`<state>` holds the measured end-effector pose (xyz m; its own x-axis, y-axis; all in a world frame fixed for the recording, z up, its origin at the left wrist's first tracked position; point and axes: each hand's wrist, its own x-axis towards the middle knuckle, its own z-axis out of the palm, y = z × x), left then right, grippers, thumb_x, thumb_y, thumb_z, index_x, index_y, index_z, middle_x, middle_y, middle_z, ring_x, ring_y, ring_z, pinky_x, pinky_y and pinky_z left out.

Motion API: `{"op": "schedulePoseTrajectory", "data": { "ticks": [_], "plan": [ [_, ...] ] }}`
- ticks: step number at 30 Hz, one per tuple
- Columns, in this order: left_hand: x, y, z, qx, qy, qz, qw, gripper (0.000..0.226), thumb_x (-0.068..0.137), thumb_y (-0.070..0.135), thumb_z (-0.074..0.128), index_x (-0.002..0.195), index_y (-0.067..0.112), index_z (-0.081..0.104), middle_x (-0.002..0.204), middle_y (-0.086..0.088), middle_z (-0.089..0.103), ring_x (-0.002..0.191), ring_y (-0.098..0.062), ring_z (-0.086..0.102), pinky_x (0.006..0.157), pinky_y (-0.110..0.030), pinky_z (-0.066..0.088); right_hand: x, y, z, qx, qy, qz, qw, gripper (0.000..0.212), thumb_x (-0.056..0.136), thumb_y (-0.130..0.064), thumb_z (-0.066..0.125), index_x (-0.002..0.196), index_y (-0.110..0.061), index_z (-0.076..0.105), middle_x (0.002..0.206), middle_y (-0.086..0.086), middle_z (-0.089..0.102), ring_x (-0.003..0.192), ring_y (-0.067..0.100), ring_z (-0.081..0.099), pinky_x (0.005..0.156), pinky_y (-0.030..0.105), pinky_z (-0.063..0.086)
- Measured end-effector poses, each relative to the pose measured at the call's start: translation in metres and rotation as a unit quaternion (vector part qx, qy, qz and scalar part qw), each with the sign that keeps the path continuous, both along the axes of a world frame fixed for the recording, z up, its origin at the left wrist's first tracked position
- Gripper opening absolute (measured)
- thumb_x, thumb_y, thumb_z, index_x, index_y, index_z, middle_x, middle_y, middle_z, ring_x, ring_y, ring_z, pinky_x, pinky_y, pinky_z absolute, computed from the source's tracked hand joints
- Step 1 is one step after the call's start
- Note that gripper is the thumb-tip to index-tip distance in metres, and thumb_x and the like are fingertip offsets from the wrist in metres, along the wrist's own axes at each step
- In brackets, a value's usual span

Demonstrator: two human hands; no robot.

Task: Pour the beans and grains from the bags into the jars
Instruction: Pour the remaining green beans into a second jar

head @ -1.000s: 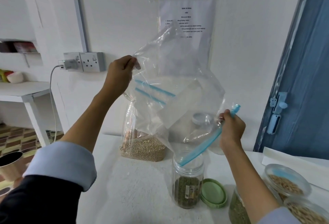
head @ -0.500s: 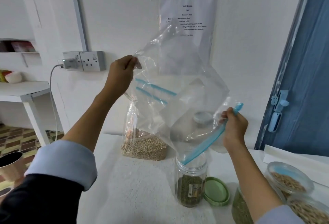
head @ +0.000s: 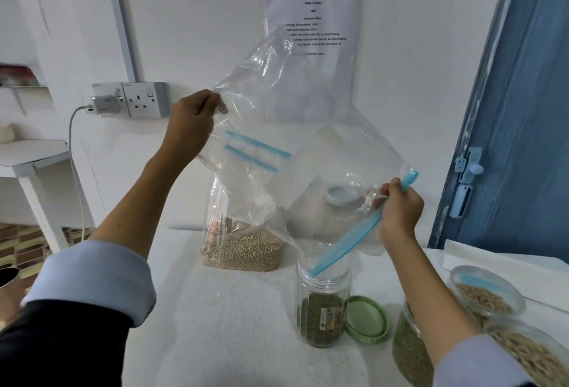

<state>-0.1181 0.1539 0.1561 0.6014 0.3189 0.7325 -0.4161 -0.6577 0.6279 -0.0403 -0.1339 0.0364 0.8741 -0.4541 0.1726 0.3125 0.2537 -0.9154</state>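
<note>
left hand (head: 191, 122) pinches upturned clear bag's (head: 277, 140) bottom corner | right hand (head: 400, 214) grips its blue zip mouth (head: 348, 242) over open jar (head: 323, 294) of green beans | risk: limp mouth slips off rim, stragglers spill onto table (head: 231, 325)

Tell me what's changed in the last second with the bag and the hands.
Hardly anything: the right hand dipped slightly with the zip edge. The left hand still pinches the empty bag's corner, its mouth over the open jar; the lid hasn't moved.
</note>
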Motion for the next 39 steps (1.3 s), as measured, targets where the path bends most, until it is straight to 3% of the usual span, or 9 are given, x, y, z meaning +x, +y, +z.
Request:
{"op": "schedulePoseTrajectory", "data": {
  "ticks": [10,20,24,26,29,32,35,37,39],
  "plan": [
    [0.014,-0.014,0.009,-0.036,0.006,-0.006,0.999,0.032,0.099,0.014,0.039,0.075,0.02,0.059,0.035,0.011,0.043,0.032,-0.004,0.035,0.037,-0.015,0.027,0.023,-0.043,0.059,-0.084,-0.014,-0.019,0.996,0.033,0.099,-0.022,0.046,0.068,-0.016,0.054,0.069,-0.004,0.058,0.029,0.002,0.045,0.04,0.017,0.041],
    [0.056,-0.15,-0.029,-0.095,0.041,-0.064,0.993,0.025,0.098,0.011,0.039,0.085,0.009,0.06,0.034,0.003,0.039,0.028,-0.008,0.031,0.033,-0.012,0.024,0.051,-0.193,0.067,-0.089,-0.014,-0.046,0.995,0.036,0.098,-0.018,0.048,0.062,-0.013,0.05,0.059,0.0,0.05,0.027,0.004,0.04,0.034,0.019,0.034],
    [0.074,-0.227,-0.047,-0.094,0.084,-0.105,0.986,0.03,0.099,0.01,0.038,0.078,0.015,0.059,0.039,0.001,0.047,0.031,-0.013,0.043,0.038,-0.017,0.032,0.069,-0.279,0.059,-0.107,-0.006,-0.051,0.993,0.034,0.098,-0.02,0.048,0.064,-0.014,0.052,0.065,0.0,0.054,0.036,0.007,0.045,0.033,0.017,0.034],
    [0.078,-0.264,-0.052,-0.096,0.098,-0.154,0.979,0.026,0.096,0.009,0.04,0.079,0.011,0.059,0.05,0.0,0.059,0.045,-0.016,0.059,0.05,-0.024,0.041,0.081,-0.322,0.056,-0.125,0.001,-0.053,0.991,0.033,0.098,-0.021,0.048,0.066,-0.016,0.054,0.067,-0.001,0.055,0.041,0.009,0.045,0.032,0.015,0.033],
    [0.077,-0.308,-0.055,-0.196,0.14,-0.305,0.921,0.039,0.092,0.036,0.038,0.084,0.008,0.065,0.082,-0.008,0.072,0.081,-0.023,0.069,0.073,-0.034,0.051,0.097,-0.371,0.057,-0.152,0.017,-0.041,0.987,0.035,0.098,-0.021,0.049,0.064,-0.016,0.053,0.066,-0.002,0.053,0.048,0.013,0.042,0.031,0.013,0.031],
    [0.079,-0.345,-0.057,-0.34,0.136,-0.39,0.845,0.081,0.094,0.055,0.012,0.073,0.009,0.075,0.092,-0.016,0.073,0.086,-0.034,0.07,0.072,-0.034,0.059,0.114,-0.406,0.063,-0.189,0.043,0.006,0.981,0.036,0.097,-0.022,0.052,0.062,-0.015,0.051,0.058,-0.004,0.052,0.051,0.012,0.042,0.036,0.014,0.034],
    [0.094,-0.37,-0.058,-0.403,0.168,-0.458,0.775,0.096,0.095,0.058,-0.003,0.071,0.006,0.075,0.101,-0.02,0.071,0.095,-0.035,0.069,0.075,-0.032,0.058,0.125,-0.429,0.067,-0.29,0.031,0.072,0.954,0.037,0.097,-0.024,0.053,0.062,-0.013,0.053,0.058,-0.002,0.053,0.055,0.013,0.044,0.052,0.024,0.035],
    [0.105,-0.388,-0.057,-0.368,0.213,-0.548,0.721,0.103,0.089,0.07,-0.004,0.107,-0.004,0.066,0.127,-0.028,0.056,0.12,-0.041,0.053,0.099,-0.039,0.047,0.126,-0.436,0.065,-0.364,0.016,0.11,0.925,0.034,0.097,-0.025,0.053,0.067,-0.012,0.058,0.05,-0.007,0.054,0.048,0.006,0.044,0.048,0.018,0.032],
    [0.127,-0.396,-0.067,-0.329,0.298,-0.609,0.658,0.098,0.085,0.073,0.03,0.135,-0.012,0.036,0.143,-0.036,0.031,0.131,-0.052,0.034,0.106,-0.052,0.037,0.125,-0.434,0.061,-0.419,0.004,0.146,0.896,0.033,0.097,-0.024,0.052,0.066,-0.015,0.058,0.04,-0.014,0.051,0.035,0.0,0.04,0.038,0.01,0.027]
  ]
}}
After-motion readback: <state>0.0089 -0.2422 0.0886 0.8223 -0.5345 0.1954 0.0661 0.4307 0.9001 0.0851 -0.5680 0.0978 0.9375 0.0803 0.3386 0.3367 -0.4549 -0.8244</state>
